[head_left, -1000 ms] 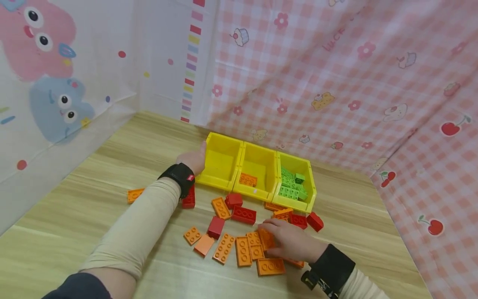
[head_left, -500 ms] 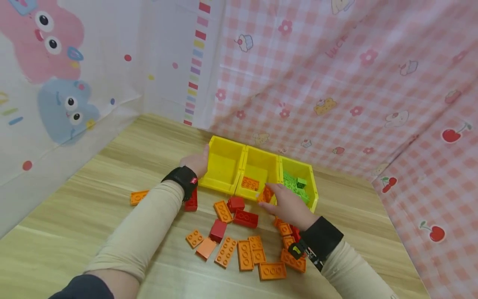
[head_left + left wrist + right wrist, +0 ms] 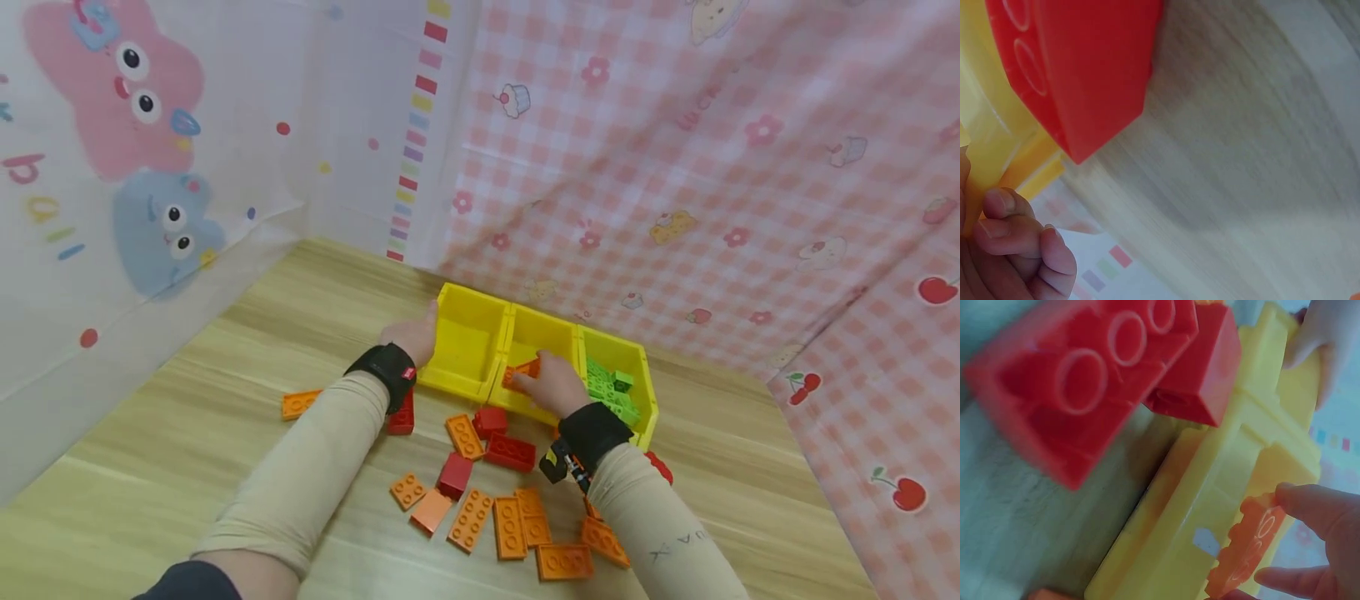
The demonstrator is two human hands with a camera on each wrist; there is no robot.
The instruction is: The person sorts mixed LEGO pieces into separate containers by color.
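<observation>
The right hand (image 3: 561,385) pinched an orange brick (image 3: 1250,544) inside the middle compartment of the yellow bin (image 3: 463,346); the left hand (image 3: 414,337), left of that brick, gripped the bin's left end.

Bricks (image 3: 471,521) on the table (image 3: 187,417), before three bins (image 3: 468,342)

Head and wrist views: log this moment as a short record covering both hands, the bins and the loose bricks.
Left hand: grips the side of the left yellow plastic bin
Right hand: pinches an orange plastic brick in or just above the middle yellow plastic bin
Right yellow plastic bin: holds green plastic bricks
Loose: red plastic bricks, more orange ones
Surface: wood-grain
</observation>
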